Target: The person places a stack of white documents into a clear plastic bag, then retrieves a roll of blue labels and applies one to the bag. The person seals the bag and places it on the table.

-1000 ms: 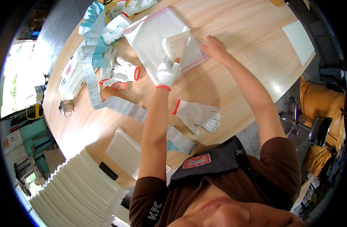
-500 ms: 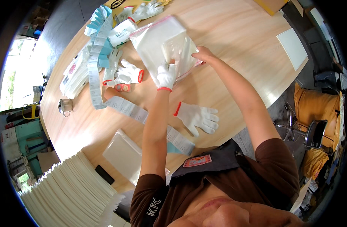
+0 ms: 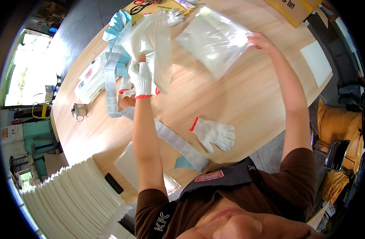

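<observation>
while our left hand [image 3: 139, 77], gloved in white with the thumb bare, is closed on a milky plastic sheet [image 3: 160, 47], our bare right hand [image 3: 263, 42] pinches the right corner of a clear plastic bag [image 3: 214, 44] with fingers drawn together. the sheet fans up past our left grip and droops to its right; the bag spreads over the far half of the table [image 3: 246, 91], apart from the sheet, and we cannot tell how much of it touches the wood. a long label strip [image 3: 111, 95] runs beside our left hand and passes beneath our left forearm. between our arms lies a loose white glove [image 3: 215, 134], and farther left stands a metal cup [image 3: 79, 112].
</observation>
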Tool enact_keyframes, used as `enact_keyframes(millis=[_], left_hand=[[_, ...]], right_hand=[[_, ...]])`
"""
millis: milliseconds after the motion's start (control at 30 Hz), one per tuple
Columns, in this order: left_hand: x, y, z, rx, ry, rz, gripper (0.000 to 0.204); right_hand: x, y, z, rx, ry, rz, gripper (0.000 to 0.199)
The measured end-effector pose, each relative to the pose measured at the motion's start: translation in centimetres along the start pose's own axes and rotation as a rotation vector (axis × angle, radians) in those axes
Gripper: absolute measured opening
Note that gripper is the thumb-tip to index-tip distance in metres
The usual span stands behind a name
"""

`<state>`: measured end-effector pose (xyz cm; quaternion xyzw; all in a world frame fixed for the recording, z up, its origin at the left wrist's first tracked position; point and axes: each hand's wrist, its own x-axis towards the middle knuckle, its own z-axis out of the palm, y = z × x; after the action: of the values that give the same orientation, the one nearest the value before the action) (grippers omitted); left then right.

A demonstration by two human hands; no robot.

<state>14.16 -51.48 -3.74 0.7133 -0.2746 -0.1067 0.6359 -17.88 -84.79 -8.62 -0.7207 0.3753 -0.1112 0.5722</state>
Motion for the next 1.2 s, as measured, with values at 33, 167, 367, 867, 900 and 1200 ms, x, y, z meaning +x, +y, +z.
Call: enact_keyframes(millis=[33,167,367,867,900,1200], left_hand=[[0.2,0.1,-0.1,0.128,-0.018,0.107,0.020],[-2.4,5.4,4.3,0.939,-0.250,0.238,0.024],[-11.5,-5.7,13.6,1.087,-0.679,0.726,0.013],[-19.8,1.1,6.9,-0.188,-1.096,-0.607,0.063],[-20.5,1.8,5.9,-0.569,-1.076,-0.752,0.067],[-25.9,7.6,-7.9,-0.841,-0.533,-0.711,0.050]], right_hand=[[-1.2,-0.7,-1.5,0.022,0.064,-0.013,0.023],[-7.0,-0.5,-6.5,0.061,0.235,-0.015,0.022],[-12.9,0.4,-8.7,0.226,0.389,-0.024,0.018],[-23.5,-6.0,-0.2,0.551,0.183,-0.140,0.020],[-24.3,-6.9,1.3,0.578,0.191,-0.144,0.020],[-36.9,-3.8,17.4,0.072,0.043,-0.240,0.019]])
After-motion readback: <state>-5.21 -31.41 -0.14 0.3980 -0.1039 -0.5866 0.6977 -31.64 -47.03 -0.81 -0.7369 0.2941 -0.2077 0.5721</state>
